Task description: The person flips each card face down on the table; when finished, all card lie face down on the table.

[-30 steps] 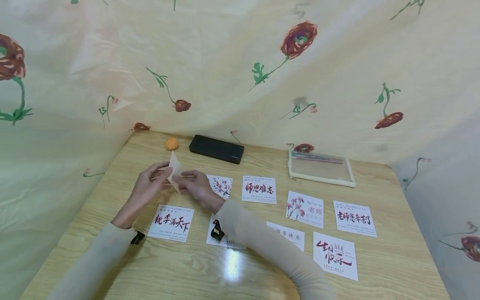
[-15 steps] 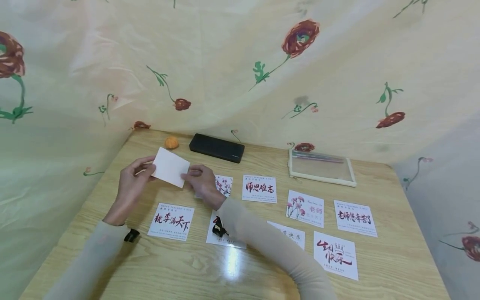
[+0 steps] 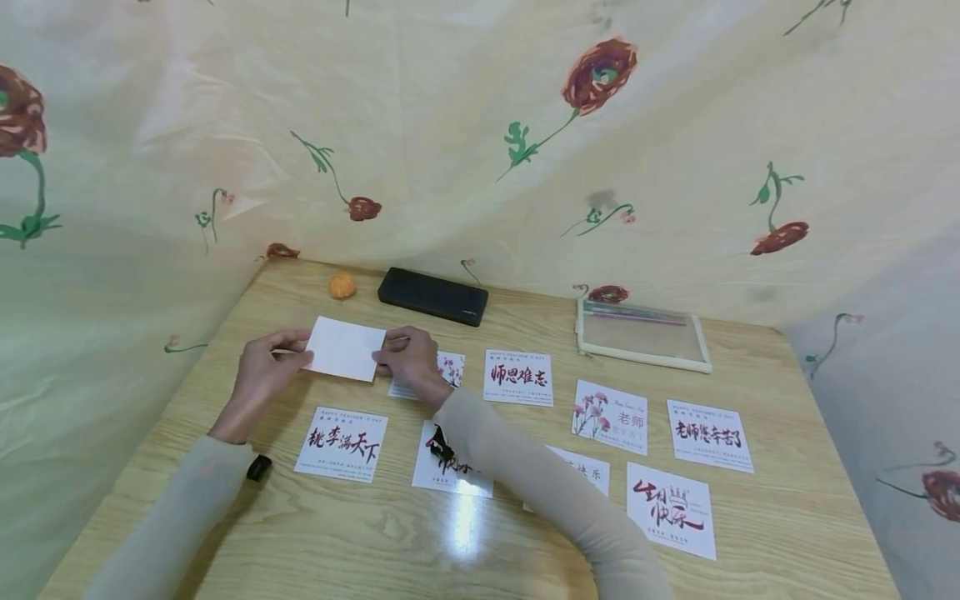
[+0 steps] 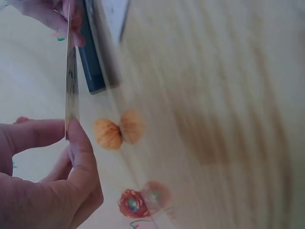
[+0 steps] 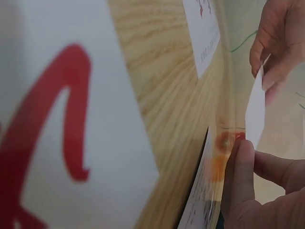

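Fingers of the left hand and right hand are pinching a blank-backed card at its 9 and 3 o'clock edges, above the counter. Loosening either pinch risks dropping it. At 6 o'clock, a greeting card is reading "桃李满天下".

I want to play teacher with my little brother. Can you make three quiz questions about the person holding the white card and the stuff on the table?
1. True or false: both hands pinch the blank white card above the table.
2. What sits nearest the black case? A) orange ball B) clear pouch C) scissors
3. Fill in: the left hand pinches the card's ___ edge as seen from the head camera.

Key: 1 true; the right hand pinches the other edge. 2 A. 3 left.
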Motion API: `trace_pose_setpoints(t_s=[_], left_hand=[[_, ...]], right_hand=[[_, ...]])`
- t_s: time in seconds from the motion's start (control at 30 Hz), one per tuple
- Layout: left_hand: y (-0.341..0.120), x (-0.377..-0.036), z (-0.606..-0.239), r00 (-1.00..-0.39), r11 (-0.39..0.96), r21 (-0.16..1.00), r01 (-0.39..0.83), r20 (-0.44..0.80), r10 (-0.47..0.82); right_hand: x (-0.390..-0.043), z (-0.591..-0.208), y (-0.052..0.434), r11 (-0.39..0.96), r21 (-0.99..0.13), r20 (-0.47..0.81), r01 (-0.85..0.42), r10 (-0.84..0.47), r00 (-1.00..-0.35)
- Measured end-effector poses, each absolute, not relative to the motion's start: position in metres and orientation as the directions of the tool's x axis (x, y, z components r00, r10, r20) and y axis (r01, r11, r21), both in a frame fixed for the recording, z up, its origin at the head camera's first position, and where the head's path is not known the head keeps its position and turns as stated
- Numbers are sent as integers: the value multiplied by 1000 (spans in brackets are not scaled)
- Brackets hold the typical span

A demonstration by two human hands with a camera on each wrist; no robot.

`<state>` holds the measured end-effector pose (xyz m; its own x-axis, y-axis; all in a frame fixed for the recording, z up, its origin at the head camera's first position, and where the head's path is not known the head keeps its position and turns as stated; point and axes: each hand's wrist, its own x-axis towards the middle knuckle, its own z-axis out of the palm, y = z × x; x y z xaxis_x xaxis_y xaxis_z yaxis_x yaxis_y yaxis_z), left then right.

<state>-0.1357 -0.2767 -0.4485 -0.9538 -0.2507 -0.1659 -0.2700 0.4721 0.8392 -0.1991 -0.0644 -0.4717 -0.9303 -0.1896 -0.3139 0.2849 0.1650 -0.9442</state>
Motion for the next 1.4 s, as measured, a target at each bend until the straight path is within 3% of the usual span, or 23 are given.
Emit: trace_pose_setpoints(t_s=[0.23,0.73,1.4], left_hand=[[-281,-136,-455,-964,557,787,-267,-210,-165],[-278,-142,-454,-929,622,705,-340,-356,-104],[-273,-140,-448,-914,668,662,-341,-400,-70]], right_hand=[[-200,-472,-58,200,-935,-335,294,-221,-916],[-204,-461,-50,376,-873,-420,312,-253,-872],[-205,-446,-28,346,-881,-427,321,-295,-854]])
